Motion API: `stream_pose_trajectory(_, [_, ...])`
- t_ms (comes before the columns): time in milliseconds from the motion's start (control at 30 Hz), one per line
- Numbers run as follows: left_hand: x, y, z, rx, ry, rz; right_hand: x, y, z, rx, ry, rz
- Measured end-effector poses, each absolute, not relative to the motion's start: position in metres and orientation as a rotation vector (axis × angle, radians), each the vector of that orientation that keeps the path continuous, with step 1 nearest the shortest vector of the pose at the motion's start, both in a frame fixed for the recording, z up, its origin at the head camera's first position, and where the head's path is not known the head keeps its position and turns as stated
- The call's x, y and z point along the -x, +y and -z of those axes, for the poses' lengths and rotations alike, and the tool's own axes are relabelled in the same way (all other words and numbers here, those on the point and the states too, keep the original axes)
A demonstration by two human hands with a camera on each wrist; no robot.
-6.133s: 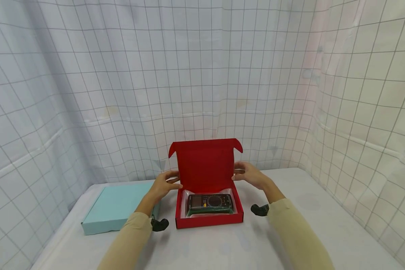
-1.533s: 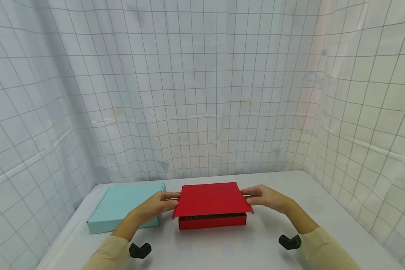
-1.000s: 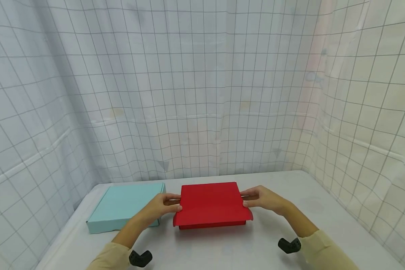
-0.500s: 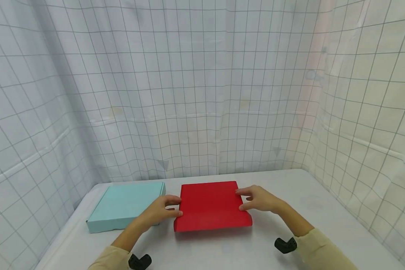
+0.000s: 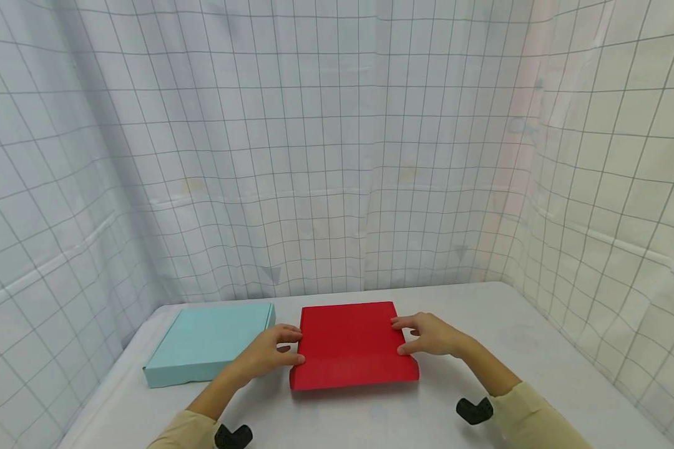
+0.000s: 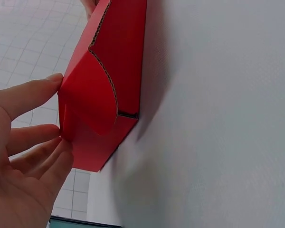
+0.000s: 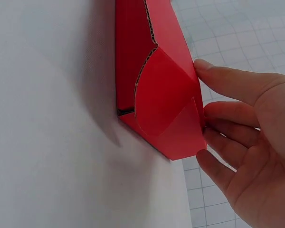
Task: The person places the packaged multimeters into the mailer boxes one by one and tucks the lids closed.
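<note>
The red box [image 5: 352,343] lies flat on the white table [image 5: 539,368], lid down, right between the two hands. The left hand [image 5: 269,352] sits at the box's left edge, fingers fairly straight and spread, fingertips touching the lid's side near the near-left corner; from the left wrist view the thumb and fingers [image 6: 35,95] rest against the lid's edge where the rounded side flap [image 6: 92,95] hangs outside the box wall, not yet tucked in. The right hand [image 5: 429,335] mirrors it on the right edge, fingers loosely extended, the index tip on the far part of the lid's side and the thumb lower down toward the near corner; the right wrist view shows its fingertips [image 7: 213,76] just meeting the lid's edge beside the other loose flap [image 7: 156,90]. Neither hand wraps around the box, both only touch it with open fingers. Both forearms, in beige sleeves [image 5: 530,415], reach in from the near edge of the table. A light blue box [image 5: 210,342], closed, lies just left of the red one, behind the left hand. Gridded white cloth [image 5: 314,156] hangs around the table on the far, left and right sides.
</note>
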State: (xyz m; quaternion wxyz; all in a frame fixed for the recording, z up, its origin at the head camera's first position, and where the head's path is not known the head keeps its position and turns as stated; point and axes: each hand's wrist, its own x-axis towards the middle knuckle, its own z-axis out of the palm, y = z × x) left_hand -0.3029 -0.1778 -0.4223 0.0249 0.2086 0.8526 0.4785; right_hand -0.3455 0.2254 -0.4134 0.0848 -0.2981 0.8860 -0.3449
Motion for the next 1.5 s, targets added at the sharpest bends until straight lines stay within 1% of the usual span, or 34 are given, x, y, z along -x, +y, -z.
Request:
stream_pose_trajectory(267, [0.305,-0.175,0.429,-0.669,2.701,-1.420,0.343,0.224,0.415,0.932,2.692,0.926])
stream_pose_trajectory(700, [0.297,-0.170,0.430,-0.460,2.761,-1.444,0.340,0.213,0.398,1.069,2.768,0.609])
stream_pose_trajectory(1033, [0.283,-0.165,0.433,-0.253,2.907,-1.410,0.344,0.198,0.396,1.208,2.686,0.646])
stream_pose_trajectory(1300, [0.270,-0.167,0.433,-0.050,2.854,-1.362,0.352,0.191,0.407,1.136,2.545,0.767])
stream_pose_trajectory(1500, [0.265,-0.168,0.436,0.013,2.787,-1.395,0.354,0.193,0.412,1.106,2.502,0.828])
